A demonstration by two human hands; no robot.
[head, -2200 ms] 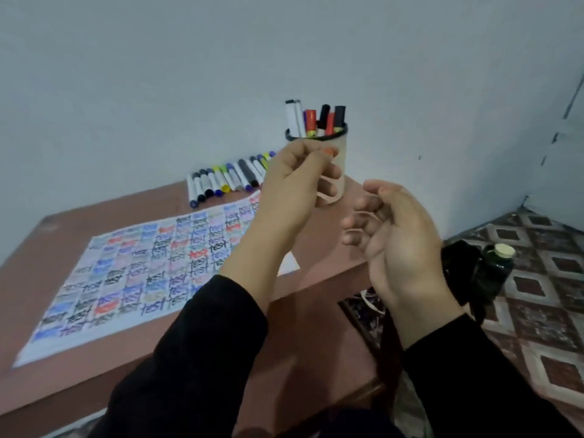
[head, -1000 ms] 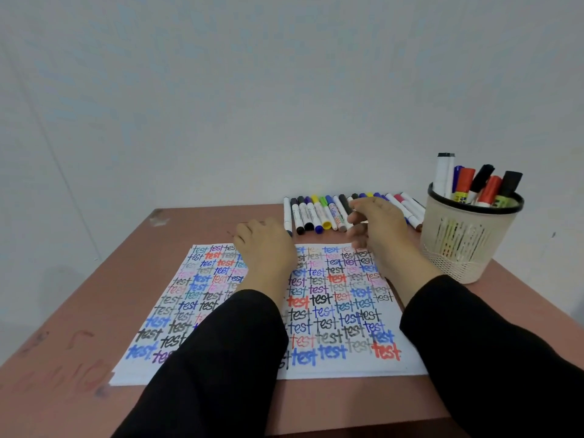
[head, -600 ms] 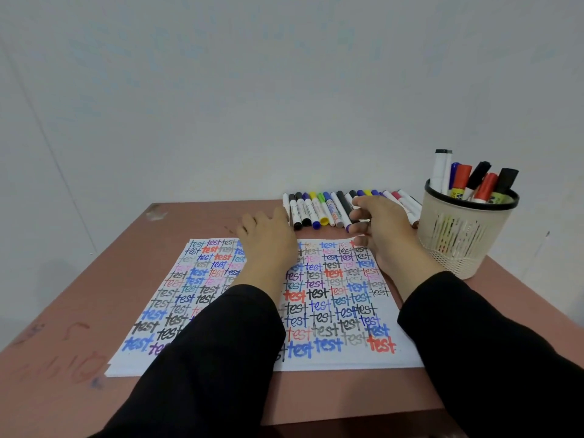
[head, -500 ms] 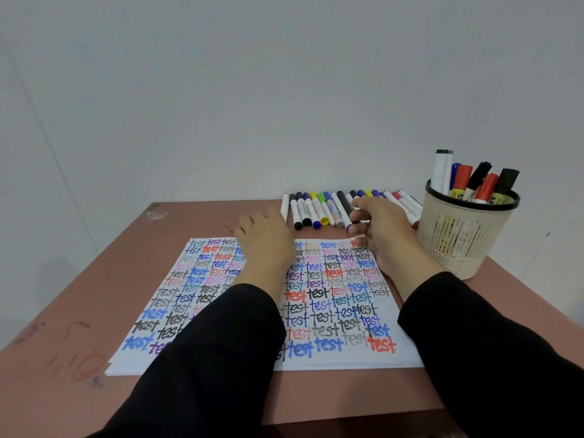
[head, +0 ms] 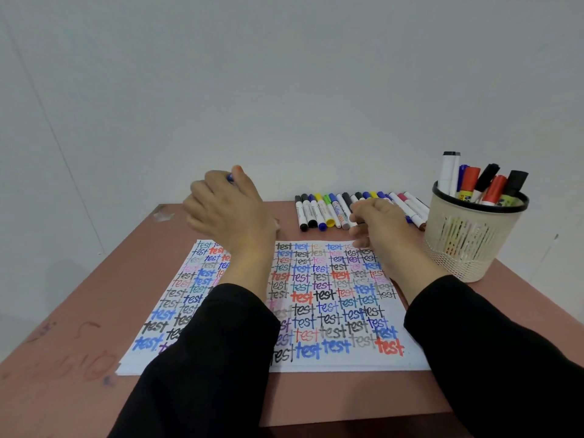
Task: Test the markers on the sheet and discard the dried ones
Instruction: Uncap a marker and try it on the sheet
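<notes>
Gripping a blue-capped marker point(head: 230, 178) in the left hand point(head: 230, 216), raised just past the far edge of the sheet point(head: 316, 298). Curling the right hand point(head: 376, 226) over the row of markers point(head: 325, 210) lying along that same far edge; cannot tell whether pinching one or only touching. Probably at the picking step, before any stroke. Calls next for uncapping, then lowering the tip onto a bare patch of the sheet, already crowded with "test" words. Standing right of the sheet, a basket point(head: 464, 248) of thicker markers.
</notes>
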